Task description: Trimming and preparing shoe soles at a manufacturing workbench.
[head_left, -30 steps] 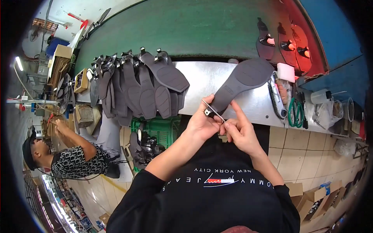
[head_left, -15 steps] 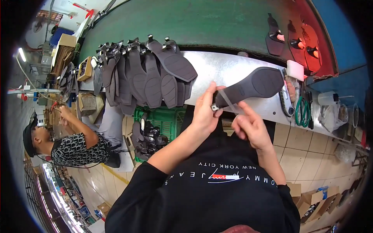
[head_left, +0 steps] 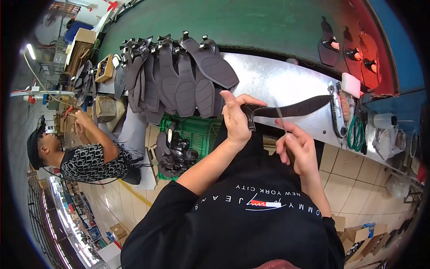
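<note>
My left hand (head_left: 236, 120) is closed round the heel end of a dark shoe sole (head_left: 298, 109), thumb sticking up. The sole is turned edge-on, its toe pointing right over the metal bench, and a glossy dark heel sits by my palm. Just below the sole, my right hand (head_left: 299, 147) pinches a thin pale strip (head_left: 281, 117), whose upper end crosses in front of the sole. The strip's exact kind cannot be made out. Left of my hands, a pile of dark heeled soles (head_left: 184, 85) overlaps the bench edge.
Beyond the metal bench (head_left: 260, 67) runs a green belt (head_left: 251, 27), with several heeled soles under red light at its right end. A utility knife (head_left: 337, 112) and green-handled scissors (head_left: 356, 133) lie right. A green crate (head_left: 201, 134) holds shoes below. A co-worker (head_left: 96, 159) is at left.
The sole has rolled from showing its flat underside to edge-on. My right hand has moved slightly right with the strip. The whole view has shifted a little.
</note>
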Demonstrator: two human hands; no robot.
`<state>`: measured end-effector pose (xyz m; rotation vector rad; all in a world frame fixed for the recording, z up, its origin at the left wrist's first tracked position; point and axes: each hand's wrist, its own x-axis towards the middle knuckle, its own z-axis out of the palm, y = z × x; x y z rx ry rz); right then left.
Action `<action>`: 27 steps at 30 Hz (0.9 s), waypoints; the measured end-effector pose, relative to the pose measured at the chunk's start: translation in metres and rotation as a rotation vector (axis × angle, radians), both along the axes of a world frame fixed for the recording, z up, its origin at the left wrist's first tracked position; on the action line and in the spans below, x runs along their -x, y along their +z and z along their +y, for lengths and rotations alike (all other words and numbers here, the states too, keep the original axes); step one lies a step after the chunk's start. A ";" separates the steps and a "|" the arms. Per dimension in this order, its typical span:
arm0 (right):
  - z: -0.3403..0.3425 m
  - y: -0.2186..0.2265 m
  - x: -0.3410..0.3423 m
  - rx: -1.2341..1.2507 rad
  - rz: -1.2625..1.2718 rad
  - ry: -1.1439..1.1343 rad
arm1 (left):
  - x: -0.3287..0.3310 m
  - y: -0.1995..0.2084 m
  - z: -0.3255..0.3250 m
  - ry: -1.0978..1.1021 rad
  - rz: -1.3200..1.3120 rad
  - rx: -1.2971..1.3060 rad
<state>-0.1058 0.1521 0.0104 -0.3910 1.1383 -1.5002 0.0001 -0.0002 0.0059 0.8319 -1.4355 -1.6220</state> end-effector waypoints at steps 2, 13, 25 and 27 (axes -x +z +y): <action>0.002 -0.005 -0.009 0.046 0.516 -0.031 | -0.003 0.002 0.001 0.019 -0.045 0.037; -0.012 0.007 -0.018 0.286 1.011 -0.056 | -0.004 0.014 -0.005 -0.100 0.069 -0.282; -0.020 0.001 -0.014 0.142 1.264 -0.217 | 0.015 -0.004 0.004 -0.077 0.580 -1.243; -0.021 -0.004 -0.019 0.134 1.253 -0.204 | 0.010 -0.020 -0.005 -0.191 0.616 -1.135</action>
